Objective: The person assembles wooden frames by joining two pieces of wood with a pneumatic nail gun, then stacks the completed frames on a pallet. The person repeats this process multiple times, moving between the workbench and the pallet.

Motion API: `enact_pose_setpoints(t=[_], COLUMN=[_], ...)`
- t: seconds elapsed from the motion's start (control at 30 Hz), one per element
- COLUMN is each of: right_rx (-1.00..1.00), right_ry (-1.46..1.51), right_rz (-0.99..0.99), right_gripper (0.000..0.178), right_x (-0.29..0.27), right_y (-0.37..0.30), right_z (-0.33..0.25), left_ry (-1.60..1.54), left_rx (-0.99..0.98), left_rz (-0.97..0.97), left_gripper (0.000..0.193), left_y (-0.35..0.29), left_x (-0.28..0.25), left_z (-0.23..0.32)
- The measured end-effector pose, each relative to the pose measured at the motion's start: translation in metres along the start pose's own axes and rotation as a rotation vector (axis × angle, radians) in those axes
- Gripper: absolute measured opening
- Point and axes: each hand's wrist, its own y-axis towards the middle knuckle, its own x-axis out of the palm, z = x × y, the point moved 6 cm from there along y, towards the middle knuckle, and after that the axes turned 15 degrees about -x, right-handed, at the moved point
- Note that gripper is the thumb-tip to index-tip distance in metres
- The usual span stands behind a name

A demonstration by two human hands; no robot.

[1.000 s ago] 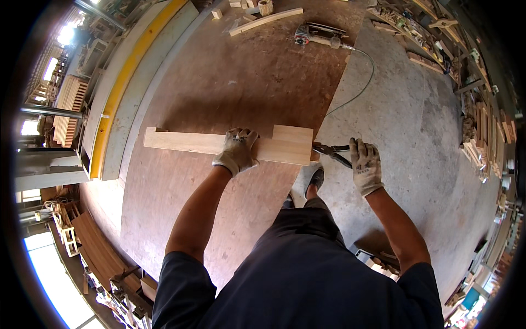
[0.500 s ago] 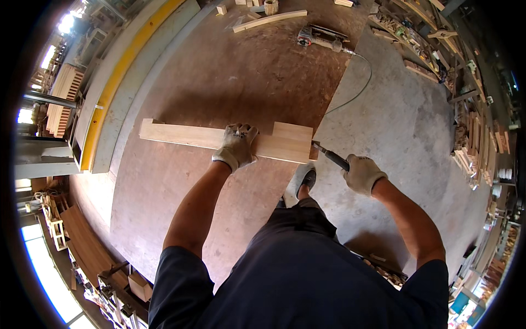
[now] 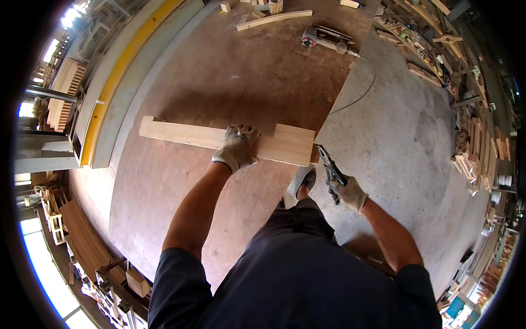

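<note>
Below, nearest the camera, the person's dark shirt (image 3: 296, 274) fills the lower edge, and both bare forearms run up from it. One shoe (image 3: 307, 181) shows just beyond the shirt, on the grey floor (image 3: 405, 142).

The right hand (image 3: 348, 193), gloved, is closed around the handles of dark pliers (image 3: 330, 167). The pliers point up and left, and their tip sits at the right end of the plank (image 3: 219, 138), touching it or just beside it; which cannot be told. How far the plier tips are parted cannot be told either.

The left hand (image 3: 238, 147), also gloved, lies palm down on the plank near its middle, fingers spread flat over the top face and curled slightly at the far edge. It presses on the wood and grips nothing else.

The plank is pale wood, long and flat. It lies across a brown sheet (image 3: 219, 82) that covers the floor, running left to right, with its right end wider than the rest and reaching the edge of the sheet.

Farther off, a power tool (image 3: 326, 39) rests at the sheet's far edge, and its cable (image 3: 361, 93) curves back over the grey floor. A pale strip (image 3: 274, 20) of wood lies beyond it. A yellow beam (image 3: 118, 82) runs along the left side. Stacks of timber (image 3: 482, 148) line the right.
</note>
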Motion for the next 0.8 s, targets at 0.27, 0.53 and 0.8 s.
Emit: enact_pose_setpoints(t=[0.27,0.53,0.8], right_rx=[-0.035,-0.114,-0.2], right_ry=[-0.123,-0.623,-0.891], right_rz=[0.249,0.247,0.346], right_gripper=[0.028,0.034,0.046], right_x=[0.001,-0.009,-0.023], right_y=[-0.015,-0.018,-0.016], right_z=[0.01,-0.029,-0.033], left_ry=[-0.008,-0.032,-0.005], left_rx=[-0.017,-0.023,-0.025], left_rz=[-0.019,-0.078,-0.068], left_gripper=[0.075,0.073,0.072], left_y=[-0.003,-0.001,0.0], left_x=[-0.001,-0.003,-0.001], left_z=[-0.001,0.0,0.0])
